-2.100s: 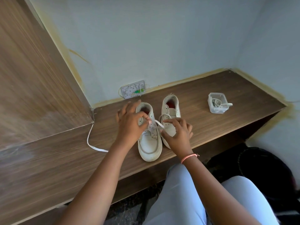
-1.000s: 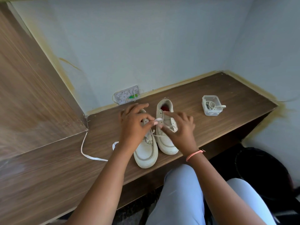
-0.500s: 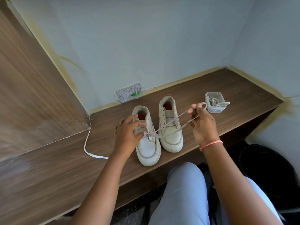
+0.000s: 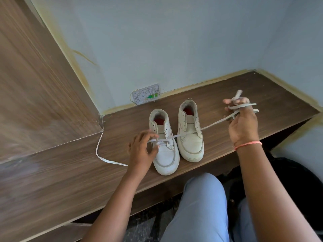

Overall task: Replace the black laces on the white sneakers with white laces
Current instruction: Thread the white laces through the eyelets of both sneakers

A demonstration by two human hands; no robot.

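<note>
Lace (image 4: pixel 215 123) of white colour runs from the lower eyelets of the left shoe (image 4: pixel 165 145), across the front of the right shoe (image 4: pixel 190 131), up to the right hand (image 4: pixel 242 123). This hand is raised above the shelf (image 4: pixel 262 95), and its curled fingers are closed on several loops of the lace; one end sticks up above them. The left hand (image 4: pixel 142 151) rests on the outer side of the left shoe, with its fingers bent onto the lace at the lowest crossing. I cannot tell if it really pinches the lace or only presses on it. The other part of the lace lies loose on the shelf, to the left of this hand. Both shoes stand side by side near the front edge, with toes toward the person. No black lace is visible, and the right shoe shows bare eyelets.

I judge that the step is pulling the lace through the low eyelets of the left shoe. To do it well, the left hand should keep the shoe steady while the right hand pulls slowly, so the lace stays flat and both ends come out equal.

No brand or readable writing is visible on the shoes. A small white panel (image 4: pixel 146 94) on the wall has green marks, too small to read.
</note>
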